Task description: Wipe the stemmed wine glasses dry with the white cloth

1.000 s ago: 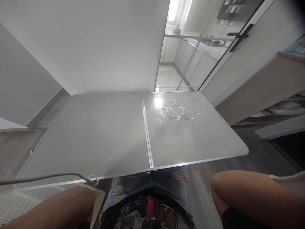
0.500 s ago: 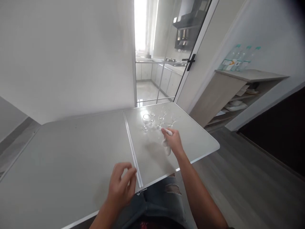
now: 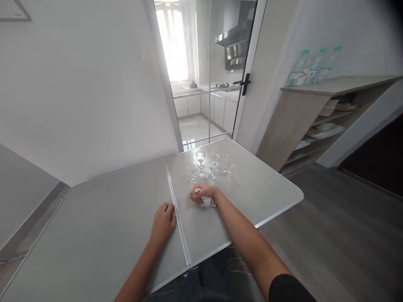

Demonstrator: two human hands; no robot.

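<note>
My right hand [image 3: 200, 193] is closed around a crumpled white cloth [image 3: 208, 201], part of which hangs out below the fingers near the tabletop. Just beyond it stand several clear stemmed glasses, grouped on the right part of the table. Nearest to the knuckles is one glass [image 3: 192, 172]; behind are another glass [image 3: 200, 157] catching the light and a third glass [image 3: 212, 169]. My left hand [image 3: 164, 218] rests on the table beside the metal seam, fingers loosely bent and nothing in them.
The pale grey folding table [image 3: 126, 226] has a metal seam [image 3: 178, 214] across it. A wall and a glazed door [image 3: 209, 113] border its far side. To the right, a wooden shelf unit [image 3: 283, 121] carries several plastic bottles [image 3: 310, 69].
My right hand has moved left and nearer with the cloth, now bunched in the fist. My left hand has come down onto the table. The view has shifted a little.
</note>
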